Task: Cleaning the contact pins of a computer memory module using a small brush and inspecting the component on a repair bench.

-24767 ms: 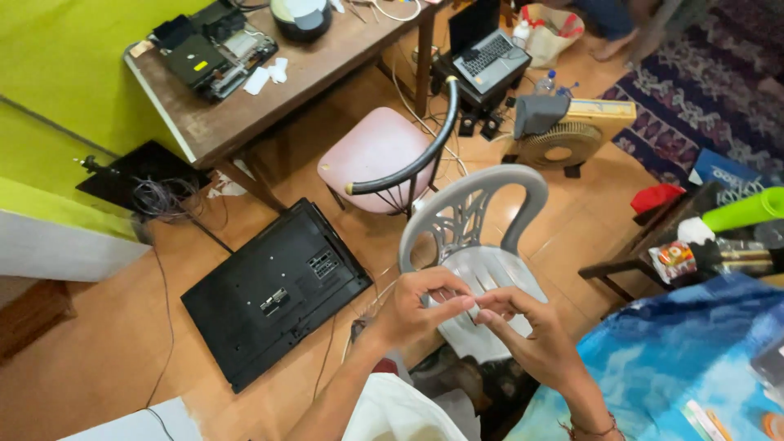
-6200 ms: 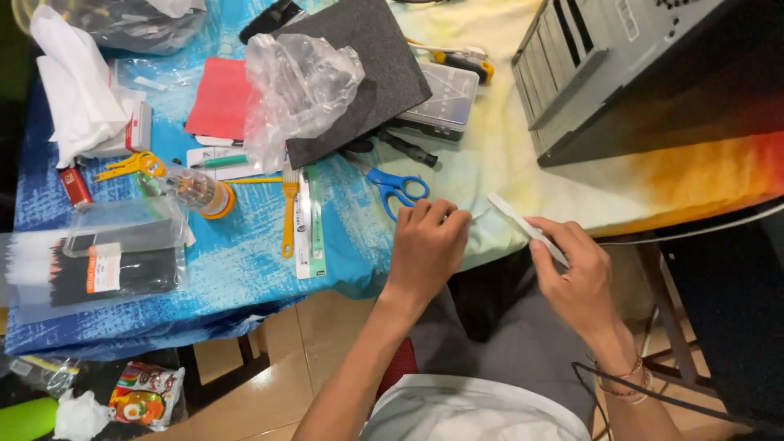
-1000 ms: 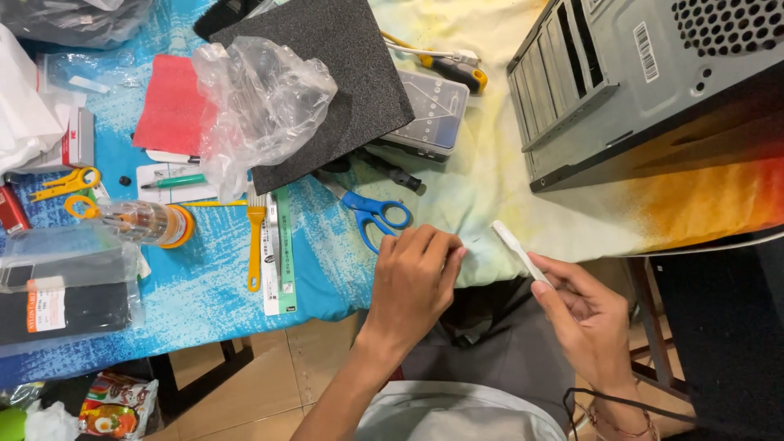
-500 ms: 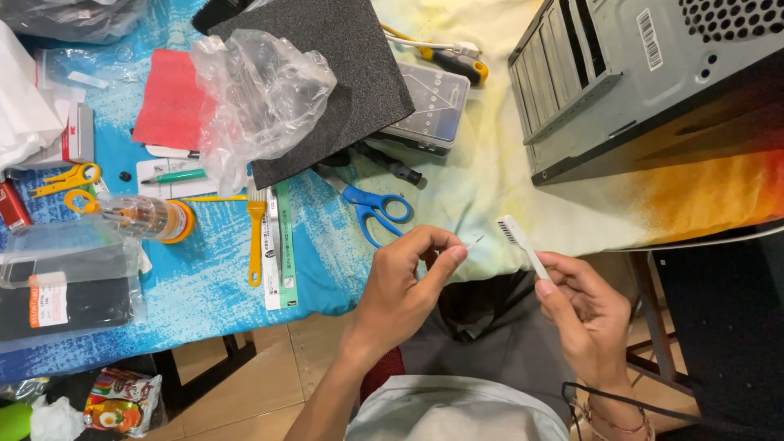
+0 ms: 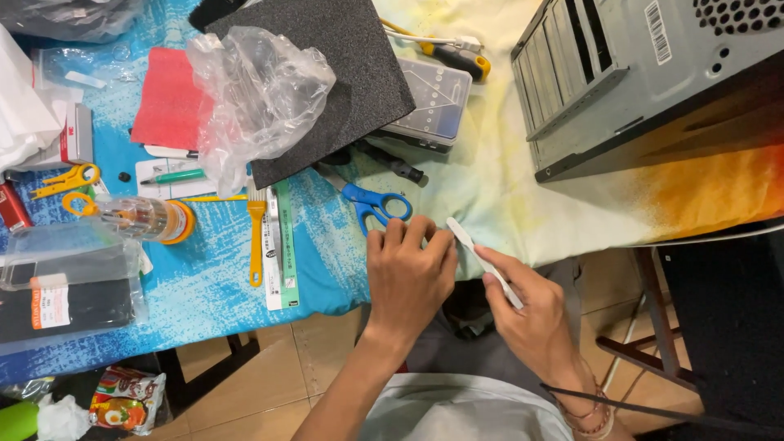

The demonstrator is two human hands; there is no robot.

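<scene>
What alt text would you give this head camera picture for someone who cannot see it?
Seen from above, a person's right hand holds a thin white strip beside their left hand at the edge of a cluttered table. Blue-handled scissors, a crumpled plastic bag, a dark foam sheet and a grey computer case lie on it.

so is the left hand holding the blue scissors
No, the left hand rests at the table edge just below the blue scissors, its fingers not through the handles, while the right hand holds a thin white strip.
</scene>
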